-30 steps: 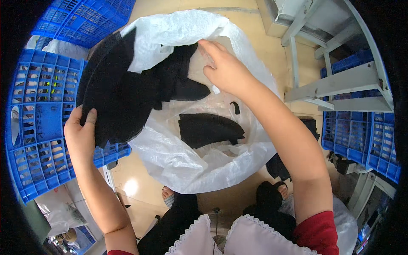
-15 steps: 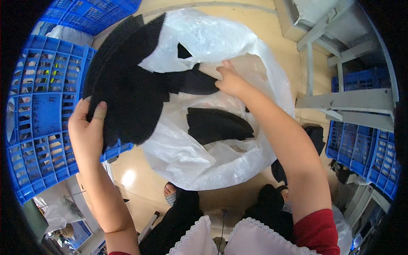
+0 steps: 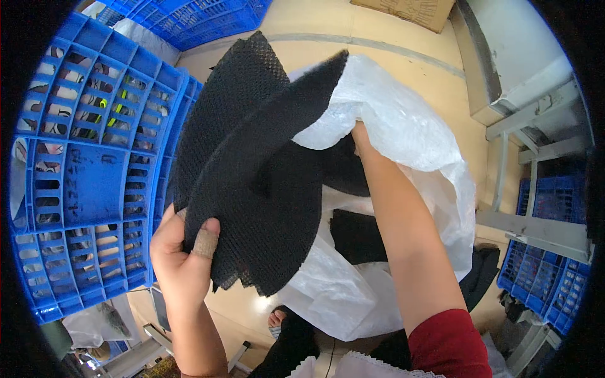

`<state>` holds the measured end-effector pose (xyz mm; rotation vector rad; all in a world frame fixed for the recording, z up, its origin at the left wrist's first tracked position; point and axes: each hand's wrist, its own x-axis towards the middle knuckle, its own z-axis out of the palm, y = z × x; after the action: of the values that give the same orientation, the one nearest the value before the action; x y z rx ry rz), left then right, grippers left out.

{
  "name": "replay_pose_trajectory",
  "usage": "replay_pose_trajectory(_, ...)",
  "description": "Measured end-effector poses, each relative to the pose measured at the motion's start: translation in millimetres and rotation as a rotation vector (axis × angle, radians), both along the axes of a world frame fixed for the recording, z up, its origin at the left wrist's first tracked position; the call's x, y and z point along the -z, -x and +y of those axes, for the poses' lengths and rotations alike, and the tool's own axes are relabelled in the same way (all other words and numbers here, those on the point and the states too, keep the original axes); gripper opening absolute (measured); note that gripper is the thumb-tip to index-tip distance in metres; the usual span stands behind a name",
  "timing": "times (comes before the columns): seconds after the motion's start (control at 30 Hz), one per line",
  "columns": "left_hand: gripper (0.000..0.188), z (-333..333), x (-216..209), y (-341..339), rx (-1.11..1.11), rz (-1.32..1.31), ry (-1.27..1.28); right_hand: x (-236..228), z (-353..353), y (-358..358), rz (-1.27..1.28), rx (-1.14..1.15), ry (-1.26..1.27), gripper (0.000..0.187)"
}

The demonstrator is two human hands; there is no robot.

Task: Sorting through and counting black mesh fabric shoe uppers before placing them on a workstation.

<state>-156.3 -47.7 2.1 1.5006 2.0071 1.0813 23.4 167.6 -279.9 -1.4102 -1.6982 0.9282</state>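
My left hand [image 3: 189, 249] grips the edge of several black mesh fabric pieces [image 3: 265, 208], thumb on top, with a tan wrap around the thumb. The pieces are curved cut shapes, fanned out and overlapping. My right hand [image 3: 360, 140] reaches into a large white plastic bag [image 3: 403, 120]; its fingers are hidden behind the bag's folded rim and the black fabric. Inside the bag, beneath my right forearm, lies another black piece [image 3: 358, 236].
A blue plastic crate [image 3: 94, 183] with mixed items stands at the left, another blue crate [image 3: 214, 22] behind it. Pale metal framing [image 3: 535, 230] and a further blue crate [image 3: 542, 277] are at the right. Black pieces [image 3: 482, 277] lie beside the bag; a cardboard box [image 3: 409, 11] sits far back.
My right hand has gone deeper into the bag, its fingers now out of sight. The held pieces have fanned apart, one edge lifting over the bag's rim. The whole view has shifted.
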Motion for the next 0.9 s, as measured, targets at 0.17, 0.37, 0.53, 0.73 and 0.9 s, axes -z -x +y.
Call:
replay_pose_trajectory(0.17,0.020,-1.3,4.6,10.5,0.009,-0.080,-0.004,-15.9,-16.9,12.1,0.102,-0.016,0.142,0.052)
replay_pose_trajectory(0.37,0.017,6.3,0.1,2.1,0.046,0.000,0.009,-53.0,-25.3,-17.4,0.197,-0.003,0.291,0.051)
replay_pose_trajectory(0.53,0.015,5.5,-1.4,-9.9,-0.002,0.103,-0.018,-80.4,-72.6,-89.4,0.283,0.005,0.421,0.050)
replay_pose_trajectory(0.73,0.018,5.6,-5.6,-30.5,0.059,0.165,0.012,-161.2,-134.7,-181.3,0.602,0.129,1.045,0.048)
replay_pose_trajectory(0.9,0.041,-5.7,-6.9,-29.7,0.069,0.063,0.154,-176.9,-200.8,-224.1,0.743,0.098,1.067,0.042)
